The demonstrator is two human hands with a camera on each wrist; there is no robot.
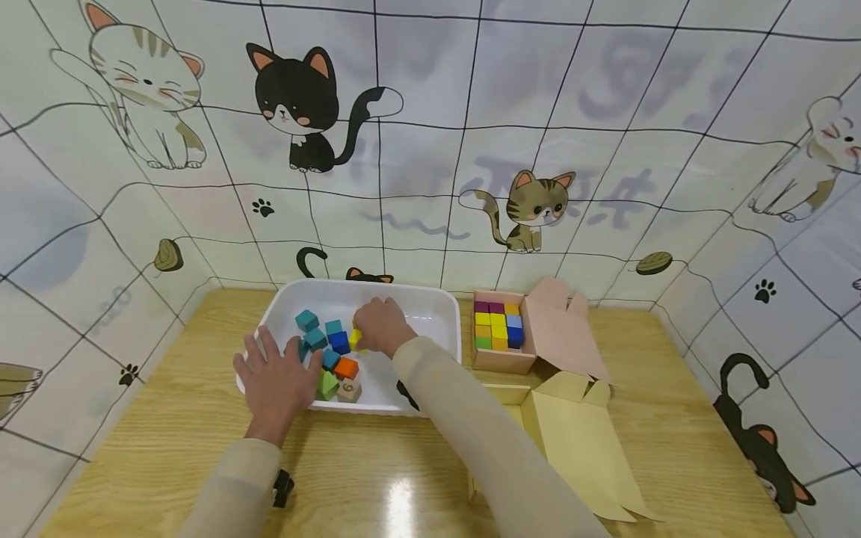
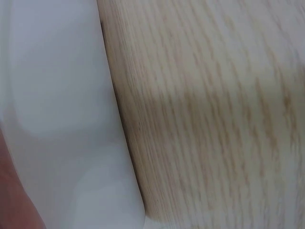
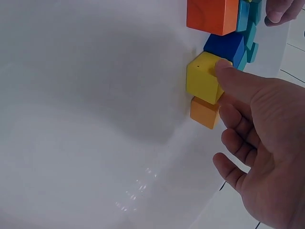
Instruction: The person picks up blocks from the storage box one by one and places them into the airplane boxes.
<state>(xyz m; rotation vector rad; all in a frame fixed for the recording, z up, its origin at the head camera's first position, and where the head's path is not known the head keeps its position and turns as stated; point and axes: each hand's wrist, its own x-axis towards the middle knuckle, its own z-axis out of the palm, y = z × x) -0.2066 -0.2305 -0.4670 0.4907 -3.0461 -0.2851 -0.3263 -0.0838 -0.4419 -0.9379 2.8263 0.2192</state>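
my right hand (image 3: 274, 138) pinches a yellow cube (image 3: 202, 78) in the white plastic tray (image 1: 430, 314), its other fingers loosely curled; my left hand (image 1: 277, 382) lies spread, gripping nothing. packed coloured blocks (image 1: 498, 320) in the pink card box (image 1: 504, 364) look done; loose teal, blue, orange and green blocks (image 1: 346, 368) seem left. my beige sleeve (image 1: 494, 433) hides part of the pale-yellow card box (image 1: 581, 441).

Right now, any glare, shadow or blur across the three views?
Head: bright glare streak on the table near the bottom edge. Left wrist: tray looks soft, a darker band crosses the wood. Right wrist: small glints and a broad soft shadow on the tray floor; yellow block reasonably sharp.
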